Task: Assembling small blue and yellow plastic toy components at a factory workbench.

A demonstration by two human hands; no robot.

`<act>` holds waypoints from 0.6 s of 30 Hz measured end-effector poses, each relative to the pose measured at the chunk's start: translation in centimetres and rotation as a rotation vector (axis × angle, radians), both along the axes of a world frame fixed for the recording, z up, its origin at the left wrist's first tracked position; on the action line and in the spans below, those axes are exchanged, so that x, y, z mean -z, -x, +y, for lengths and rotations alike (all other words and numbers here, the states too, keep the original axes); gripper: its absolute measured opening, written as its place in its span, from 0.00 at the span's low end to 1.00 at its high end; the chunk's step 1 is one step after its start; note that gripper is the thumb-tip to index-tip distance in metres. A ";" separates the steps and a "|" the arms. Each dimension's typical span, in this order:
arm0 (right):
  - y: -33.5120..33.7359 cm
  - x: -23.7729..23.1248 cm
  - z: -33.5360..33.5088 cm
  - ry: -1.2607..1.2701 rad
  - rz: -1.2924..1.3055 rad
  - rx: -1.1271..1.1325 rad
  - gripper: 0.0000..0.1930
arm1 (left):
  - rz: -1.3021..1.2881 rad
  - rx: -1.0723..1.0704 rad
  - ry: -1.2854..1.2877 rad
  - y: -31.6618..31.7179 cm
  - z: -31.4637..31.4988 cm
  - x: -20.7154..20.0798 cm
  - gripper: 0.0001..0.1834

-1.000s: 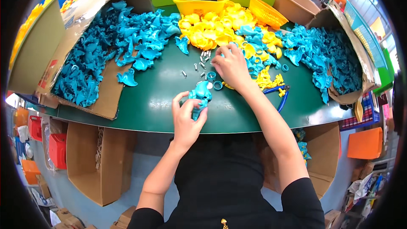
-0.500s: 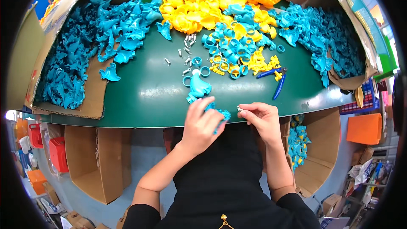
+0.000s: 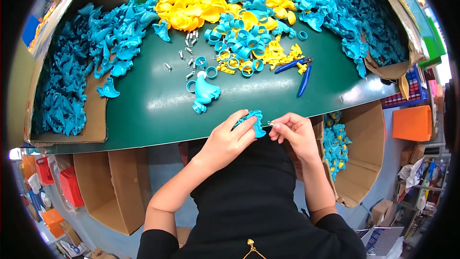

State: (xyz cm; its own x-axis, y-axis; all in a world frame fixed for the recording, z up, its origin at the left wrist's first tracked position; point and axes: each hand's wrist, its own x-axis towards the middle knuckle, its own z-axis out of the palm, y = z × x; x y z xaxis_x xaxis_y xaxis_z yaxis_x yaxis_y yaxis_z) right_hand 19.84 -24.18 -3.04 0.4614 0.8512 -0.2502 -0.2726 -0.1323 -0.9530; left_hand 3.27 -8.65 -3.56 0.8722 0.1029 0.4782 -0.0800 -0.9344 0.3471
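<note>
My left hand (image 3: 230,136) has its fingers round a hollow turquoise plastic shell (image 3: 257,123) at the table's near edge. Just to the right, my right hand (image 3: 294,134) pinches a small silver metal piece (image 3: 271,123) between thumb and fingertips. The two hands are close but apart. Beyond the left hand lies a turquoise animal-shaped figure (image 3: 206,90) with a white round tip at its upper end. Turquoise rings (image 3: 211,72) and several small silver metal pieces (image 3: 190,62) lie behind that figure.
Blue-handled cutting pliers (image 3: 304,80) lie right of small yellow parts (image 3: 278,53). Yellow shells (image 3: 194,7) are heaped at the back. Cardboard boxes of turquoise shells stand left (image 3: 96,115) and right (image 3: 390,74). Below the table's right edge, an open carton (image 3: 359,163) holds turquoise-and-yellow pieces.
My left hand has closed round the turquoise shell and lifted it upright towards the right hand. My right hand still pinches the metal piece. The whole view has shifted a little.
</note>
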 end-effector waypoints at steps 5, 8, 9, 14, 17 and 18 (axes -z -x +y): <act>-1.4 -1.8 2.3 0.112 -0.185 -0.147 0.07 | -0.060 0.028 0.000 -0.3 0.7 -0.3 0.12; -2.4 -2.3 2.8 0.168 -0.176 -0.243 0.07 | -0.088 0.002 -0.010 -0.3 0.7 0.1 0.12; -2.6 -2.3 2.8 0.172 -0.174 -0.243 0.07 | -0.094 -0.013 0.013 -0.3 0.6 0.3 0.12; -2.4 -2.1 3.3 0.204 -0.187 -0.222 0.07 | -0.053 0.022 0.090 -0.1 1.1 0.4 0.15; -3.1 -2.6 4.3 0.291 -0.243 -0.308 0.07 | -0.039 0.020 0.145 0.0 1.2 0.6 0.15; -3.8 -2.8 4.9 0.322 -0.241 -0.357 0.07 | -0.029 0.008 0.177 0.0 1.1 0.7 0.15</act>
State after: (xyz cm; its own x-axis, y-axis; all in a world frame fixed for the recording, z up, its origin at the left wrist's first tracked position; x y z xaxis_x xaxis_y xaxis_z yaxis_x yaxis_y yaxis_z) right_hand 23.60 -19.32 -0.27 0.2337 0.8635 -0.4470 0.0647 -0.4725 -0.8789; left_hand 3.26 -7.52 -4.22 0.8594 0.1806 0.4784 -0.1001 -0.8580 0.5037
